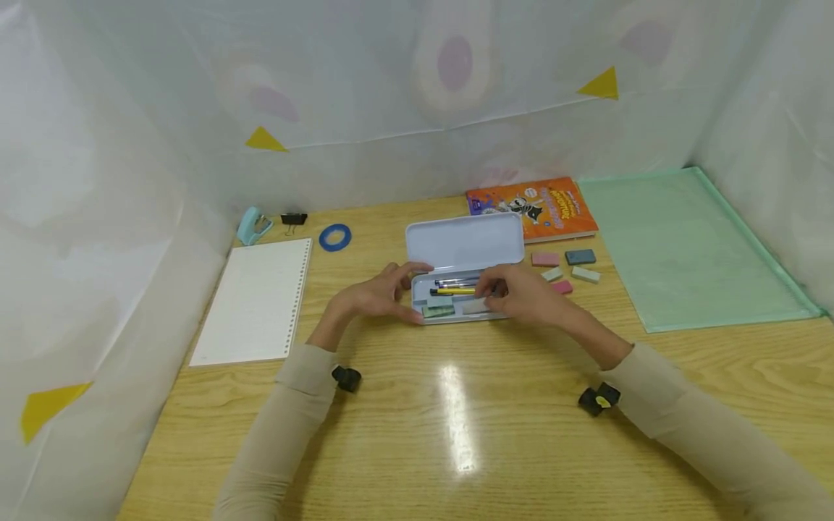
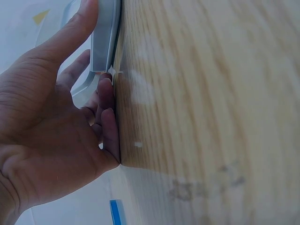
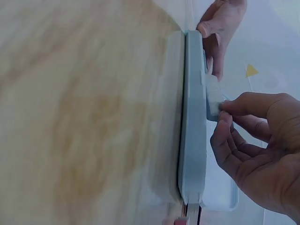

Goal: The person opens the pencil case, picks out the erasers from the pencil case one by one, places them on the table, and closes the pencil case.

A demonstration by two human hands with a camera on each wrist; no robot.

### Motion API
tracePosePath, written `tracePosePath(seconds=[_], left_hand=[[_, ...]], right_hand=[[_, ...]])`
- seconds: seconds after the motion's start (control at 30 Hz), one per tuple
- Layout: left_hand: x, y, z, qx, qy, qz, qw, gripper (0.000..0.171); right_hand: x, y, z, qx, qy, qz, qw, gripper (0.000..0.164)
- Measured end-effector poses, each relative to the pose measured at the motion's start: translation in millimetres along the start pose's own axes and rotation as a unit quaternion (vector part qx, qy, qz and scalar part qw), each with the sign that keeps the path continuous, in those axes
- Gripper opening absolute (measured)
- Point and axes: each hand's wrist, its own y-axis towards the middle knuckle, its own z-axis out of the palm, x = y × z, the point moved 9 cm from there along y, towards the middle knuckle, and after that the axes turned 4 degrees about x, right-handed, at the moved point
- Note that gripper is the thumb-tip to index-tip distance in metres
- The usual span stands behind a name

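A pale blue pencil case [image 1: 464, 242] lies open on the table with its lid tilted back. My left hand [image 1: 376, 293] grips the case's left end, thumb at the front edge and index finger by the hinge side. Over the right part of the tray, my right hand [image 1: 524, 295] pinches a white eraser [image 3: 214, 96] between thumb and fingertips. Inside the tray are pens and a yellow pencil [image 1: 455, 291]. A green patterned eraser [image 1: 439, 311] sits in the front left of the tray. My right hand hides the tray's right end.
Several erasers, among them a dark one [image 1: 580, 257] and a pink one [image 1: 545, 259], lie right of the case. Behind is an orange book [image 1: 563, 210]; a green mat [image 1: 710, 253] lies far right. Leftward are blue tape [image 1: 335, 237], a binder clip [image 1: 294, 218], a stapler [image 1: 253, 226] and paper [image 1: 254, 304].
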Motion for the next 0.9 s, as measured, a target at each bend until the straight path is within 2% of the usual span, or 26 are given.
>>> tracePosePath(seconds=[0.2, 0.37, 0.6, 0.77, 0.9], left_hand=[[0.0, 0.2, 1.7, 0.002, 0.000, 0.000, 1.0000, 0.092], [-1.6, 0.0, 1.2, 0.001, 0.003, 0.001, 1.0000, 0.092], [1.3, 1.2, -0.1, 0.001, 0.007, -0.002, 1.0000, 0.091], [0.9, 1.2, 0.0, 0.002, 0.006, -0.001, 1.0000, 0.092], [1.0, 1.3, -0.2, 0.002, 0.007, -0.001, 1.0000, 0.092]], right_hand=[[-13, -19, -27, -0.019, 0.019, 0.019, 0.999, 0.013], [-34, -43, -57, -0.041, 0.047, 0.058, 0.996, 0.013], [-65, -81, -95, -0.083, -0.003, 0.116, 0.990, 0.013], [-87, -103, -108, -0.087, 0.003, 0.155, 0.984, 0.017], [-95, -113, -112, -0.081, -0.011, 0.161, 0.984, 0.018]])
